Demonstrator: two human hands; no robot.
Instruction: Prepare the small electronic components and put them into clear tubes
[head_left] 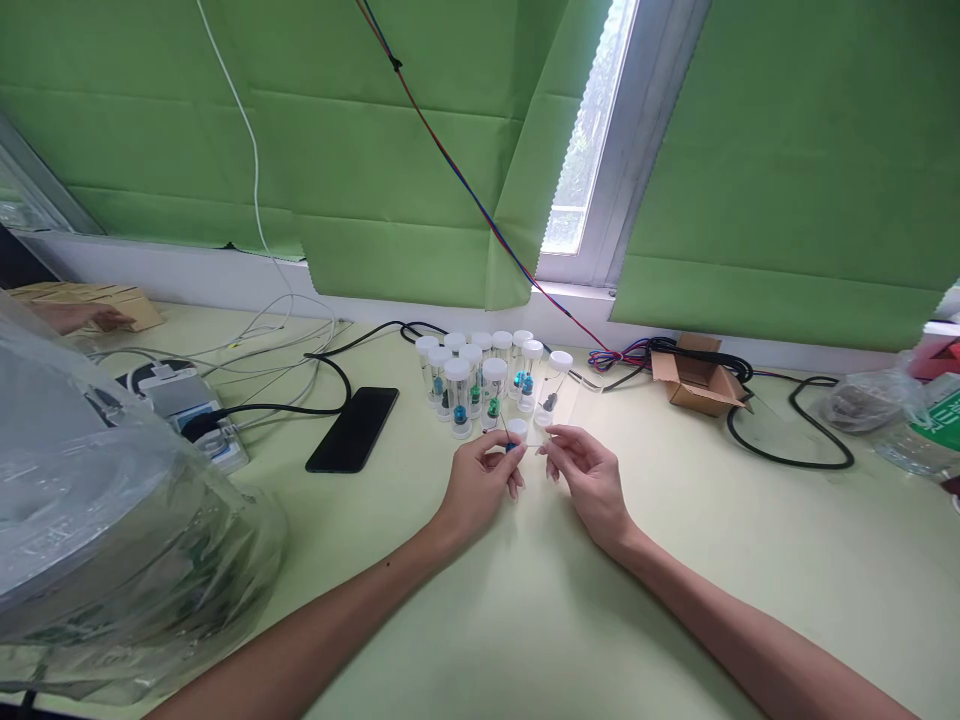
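Observation:
Between the thumb and fingers of my left hand [484, 478] is a small blue piece [511, 447] with a thin dark lead sticking up. My right hand [585, 478] is pinched closed just to its right. A faint thin strand seems to span the gap between the hands, but what the right fingertips hold is too small to make out. Just beyond the hands stand several clear tubes [457, 398] with white caps, holding small blue, green or dark pieces with thin leads. One tube [553, 388] at the right end leans slightly. A white cap [517, 428] shows behind my left fingertips.
Left of the tubes lies a black phone [352, 430], near a power strip [214, 435] with cables. A large plastic-wrapped roll [112, 540] fills the left foreground. At right are an open cardboard box [696, 380], a black cable and a plastic bottle [926, 430]. Another person's hand [90, 316] shows far left.

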